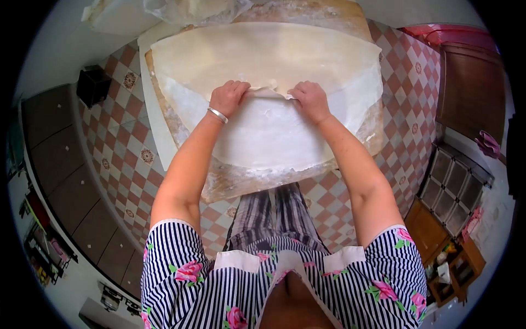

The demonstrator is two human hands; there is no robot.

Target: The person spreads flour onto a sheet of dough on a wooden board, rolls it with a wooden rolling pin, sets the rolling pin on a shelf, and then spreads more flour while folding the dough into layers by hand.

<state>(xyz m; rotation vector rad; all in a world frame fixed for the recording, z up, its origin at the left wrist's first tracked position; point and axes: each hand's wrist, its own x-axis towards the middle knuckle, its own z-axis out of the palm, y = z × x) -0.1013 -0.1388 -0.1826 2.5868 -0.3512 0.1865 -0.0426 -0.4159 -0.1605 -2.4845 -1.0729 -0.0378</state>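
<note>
A large, thin sheet of dough (pixel 263 49) covers most of the floured wooden board (pixel 241 181). My left hand (pixel 229 97), with a silver bracelet (pixel 217 114) at the wrist, is closed on the edge of a dough layer near the middle. Opposite it, my right hand (pixel 310 101) pinches the same edge. Between the two hands the edge is slightly lifted and wrinkled. Nearer my body lies a whiter, flour-dusted part of the sheet (pixel 263 137). My fingertips are partly hidden by the backs of my hands.
Clear plastic bags (pixel 197 8) lie beyond the board's far left edge. A dark box-like stool (pixel 93 86) stands on the checkered tile floor (pixel 129 115) at left. On the right are a brown wooden panel (pixel 471 90) and a glass-paned cabinet (pixel 452 178).
</note>
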